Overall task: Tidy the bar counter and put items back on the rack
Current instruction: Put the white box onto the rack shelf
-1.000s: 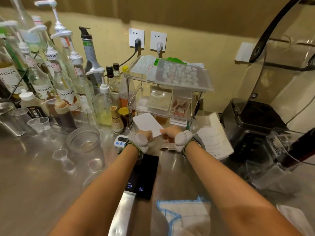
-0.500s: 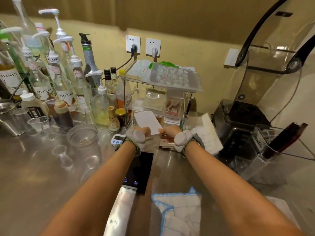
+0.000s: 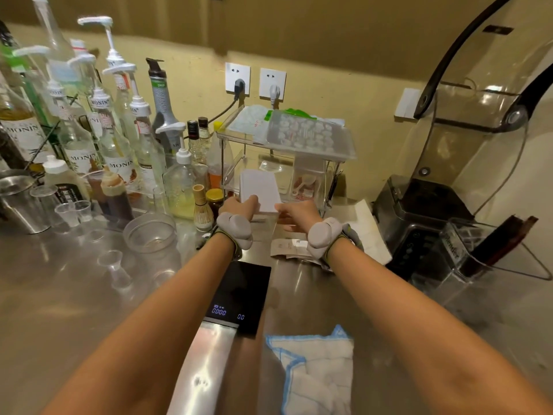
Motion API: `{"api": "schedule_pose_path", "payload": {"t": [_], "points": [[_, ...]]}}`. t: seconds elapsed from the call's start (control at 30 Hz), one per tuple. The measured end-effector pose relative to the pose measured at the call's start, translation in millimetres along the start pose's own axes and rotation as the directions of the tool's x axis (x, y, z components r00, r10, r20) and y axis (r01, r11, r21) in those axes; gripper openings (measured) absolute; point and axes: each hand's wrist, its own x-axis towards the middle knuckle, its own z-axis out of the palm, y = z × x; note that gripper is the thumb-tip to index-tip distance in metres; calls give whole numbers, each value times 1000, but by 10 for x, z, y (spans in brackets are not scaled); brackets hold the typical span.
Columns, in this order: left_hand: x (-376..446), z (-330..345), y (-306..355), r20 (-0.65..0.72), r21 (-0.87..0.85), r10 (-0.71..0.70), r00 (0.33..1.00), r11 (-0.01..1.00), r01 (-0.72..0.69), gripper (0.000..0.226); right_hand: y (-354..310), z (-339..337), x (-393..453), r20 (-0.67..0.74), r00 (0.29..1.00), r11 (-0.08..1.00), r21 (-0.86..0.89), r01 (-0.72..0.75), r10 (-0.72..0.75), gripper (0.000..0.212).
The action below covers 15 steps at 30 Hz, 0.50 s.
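at the clear rack (image 3: 287,163), both hands (image 3: 239,206) hold a white card (image 3: 259,190); fingertips hidden.

The fingertips of the left hand (image 3: 239,206) and right hand (image 3: 294,211) are hidden under the near edge of the white block (image 3: 259,190), so the grip itself cannot be read. Grey wrist pods cover both wrists. The rack's (image 3: 284,163) lower shelf is a blur of reflections — its contents are unclear. At the left edge, the syrup bottles (image 3: 89,127) are cut off; their small labels are unreadable. The blender (image 3: 466,181) runs out of the frame at right — the cloth (image 3: 317,372) at the bottom.
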Motion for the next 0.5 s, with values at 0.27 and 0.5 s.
{"api": "schedule_pose_path", "payload": {"t": [0.27, 0.5], "points": [[218, -175, 100, 42, -21, 75, 996, 997, -74, 33, -206, 116, 77, -81, 996, 999, -29, 26, -28, 18], [411, -270, 99, 33, 31, 59, 998, 998, -60, 41, -331, 226, 150, -110, 994, 999, -46, 21, -26, 19]]}}
